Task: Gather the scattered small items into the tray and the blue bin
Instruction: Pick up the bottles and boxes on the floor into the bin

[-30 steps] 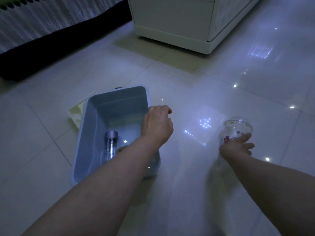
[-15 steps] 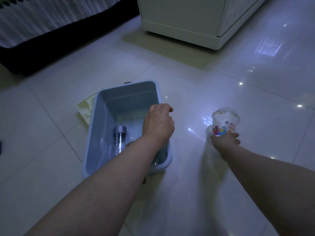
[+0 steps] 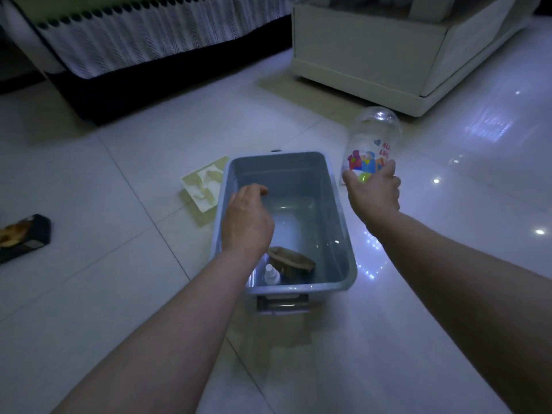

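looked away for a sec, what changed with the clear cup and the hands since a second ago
The right hand, which a second ago was only closing on the clear cup on the floor, now grips its lower part and has lifted it beside the blue bin's right rim. The left hand has shifted from that right rim to above the bin's left side, holding nothing visible. The bin and the pale tray stay on the floor.

Bin [image 3: 340, 234]: pale blue, dark handle at near end. Cup [image 3: 372, 141]: clear, printed with multicoloured blocks, a small blue heart and red lettering (partly hidden). Tray [image 3: 203, 186]: cream with olive patches. Floor [image 3: 119, 279]: glossy white tiles. Bed skirt [image 3: 143, 34]: white herringbone stripes, black scalloped trim. Small bottle [image 3: 271, 274] in bin: white.
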